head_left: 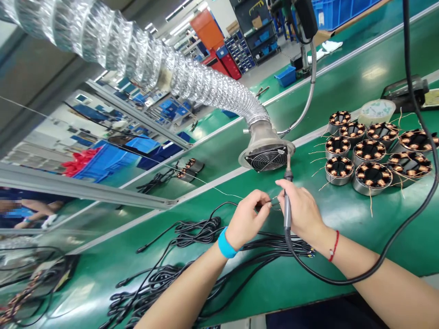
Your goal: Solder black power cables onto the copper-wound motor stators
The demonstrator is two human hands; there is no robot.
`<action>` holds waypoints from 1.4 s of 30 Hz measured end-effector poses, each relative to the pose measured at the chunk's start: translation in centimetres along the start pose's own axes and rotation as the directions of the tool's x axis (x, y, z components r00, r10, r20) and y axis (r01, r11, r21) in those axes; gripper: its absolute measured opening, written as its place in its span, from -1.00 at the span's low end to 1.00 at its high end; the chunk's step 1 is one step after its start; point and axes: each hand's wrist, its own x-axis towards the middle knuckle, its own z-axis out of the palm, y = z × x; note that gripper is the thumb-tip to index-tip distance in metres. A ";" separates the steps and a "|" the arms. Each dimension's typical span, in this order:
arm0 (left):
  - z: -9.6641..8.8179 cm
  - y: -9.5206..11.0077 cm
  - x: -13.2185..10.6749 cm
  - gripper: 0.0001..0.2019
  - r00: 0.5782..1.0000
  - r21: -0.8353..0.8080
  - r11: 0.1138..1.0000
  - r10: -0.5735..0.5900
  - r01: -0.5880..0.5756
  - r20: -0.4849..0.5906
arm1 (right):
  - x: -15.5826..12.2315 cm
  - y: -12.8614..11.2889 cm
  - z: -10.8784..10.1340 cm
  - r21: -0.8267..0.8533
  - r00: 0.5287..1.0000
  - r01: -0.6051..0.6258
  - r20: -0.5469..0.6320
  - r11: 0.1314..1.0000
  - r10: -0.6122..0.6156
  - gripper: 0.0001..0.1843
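Green bench (343, 219) | right hand (302, 212) grips soldering iron (287, 201) upright, tip up | left hand (245, 221) pinches, probably, wire (219, 191)

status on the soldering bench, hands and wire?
Right hand grip shut on soldering iron, tip up near fume fan. Left hand pinching thin wire. Black cables heaped under both wrists; wound stators off right.

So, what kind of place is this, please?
Most likely an electronics assembly line in a factory. A fume extraction duct ends in a fan above the green bench, copper-wound stators stand in rows, and the right hand holds a soldering iron.
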 end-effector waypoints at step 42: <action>3.5 -0.6 1.0 -0.77 0.993 -0.233 0.971 -0.080 0.058 -0.088 | 0.2 0.0 -0.4 0.023 1.000 0.010 0.009 1.000 -0.010 -0.64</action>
